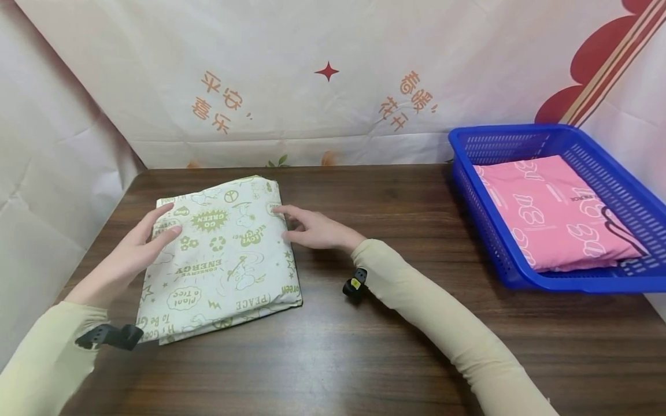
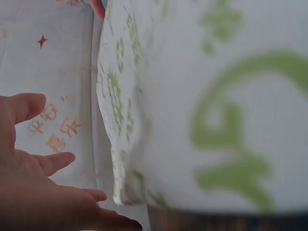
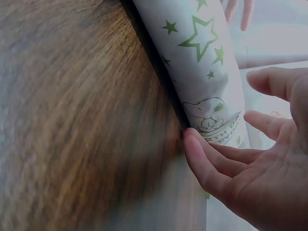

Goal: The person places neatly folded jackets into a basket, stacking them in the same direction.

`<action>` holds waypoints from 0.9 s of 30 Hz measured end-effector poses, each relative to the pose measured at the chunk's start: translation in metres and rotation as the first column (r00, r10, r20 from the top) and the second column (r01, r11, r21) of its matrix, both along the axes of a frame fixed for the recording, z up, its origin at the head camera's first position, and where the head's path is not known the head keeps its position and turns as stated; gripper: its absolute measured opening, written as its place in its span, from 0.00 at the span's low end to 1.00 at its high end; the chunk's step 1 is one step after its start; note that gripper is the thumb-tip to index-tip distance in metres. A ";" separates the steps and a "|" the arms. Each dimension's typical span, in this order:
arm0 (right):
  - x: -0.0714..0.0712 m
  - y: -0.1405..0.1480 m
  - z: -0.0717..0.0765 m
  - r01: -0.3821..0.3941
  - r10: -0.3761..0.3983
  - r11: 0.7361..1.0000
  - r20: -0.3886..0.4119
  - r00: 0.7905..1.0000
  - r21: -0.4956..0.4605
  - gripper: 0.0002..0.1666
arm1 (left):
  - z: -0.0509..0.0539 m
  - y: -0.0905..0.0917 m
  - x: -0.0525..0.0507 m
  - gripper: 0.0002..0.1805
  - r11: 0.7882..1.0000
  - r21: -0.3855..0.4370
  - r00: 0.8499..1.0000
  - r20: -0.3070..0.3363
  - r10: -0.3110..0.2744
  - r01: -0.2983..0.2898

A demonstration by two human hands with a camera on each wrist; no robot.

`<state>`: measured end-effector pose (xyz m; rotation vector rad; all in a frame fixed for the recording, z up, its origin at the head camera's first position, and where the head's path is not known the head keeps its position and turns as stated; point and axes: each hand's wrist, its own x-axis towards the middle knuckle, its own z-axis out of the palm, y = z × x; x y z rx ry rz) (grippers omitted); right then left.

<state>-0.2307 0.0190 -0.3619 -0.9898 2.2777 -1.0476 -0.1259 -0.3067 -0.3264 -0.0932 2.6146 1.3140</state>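
A white cloth point(image 1: 224, 248) with green lettering and cartoon figures lies folded into a thick rectangle on the left of the table. Beside its left edge, my left hand point(image 1: 140, 245) has thumb and fingers spread, the thumb over the top face. My right hand point(image 1: 317, 229) is at the opposite edge, fingers loosely extended. In the right wrist view, a fingertip of the right hand point(image 3: 264, 163) meets the lower side of the cloth point(image 3: 202, 62). The left wrist view shows the left hand point(image 2: 43, 187) apart from the cloth's near face, fingers reaching along it.
A blue plastic basket point(image 1: 512, 277) stands at the table's right, with a folded pink printed cloth point(image 1: 557, 219) inside. Behind the dark wooden table point(image 1: 364, 358) hangs a pale printed curtain point(image 1: 322, 34), and another pale sheet borders the left side.
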 end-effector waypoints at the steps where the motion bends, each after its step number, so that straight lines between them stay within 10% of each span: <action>1: 0.000 -0.001 0.000 -0.002 0.002 1.000 0.004 1.000 -0.003 0.35 | -0.002 -0.004 0.000 0.42 1.000 -0.001 1.000 0.005 -0.005 0.005; 27: 0.001 -0.023 -0.004 -0.008 0.017 0.996 -0.097 0.995 0.094 0.47 | -0.041 -0.025 0.018 0.49 0.980 -0.112 0.981 0.120 -0.153 0.166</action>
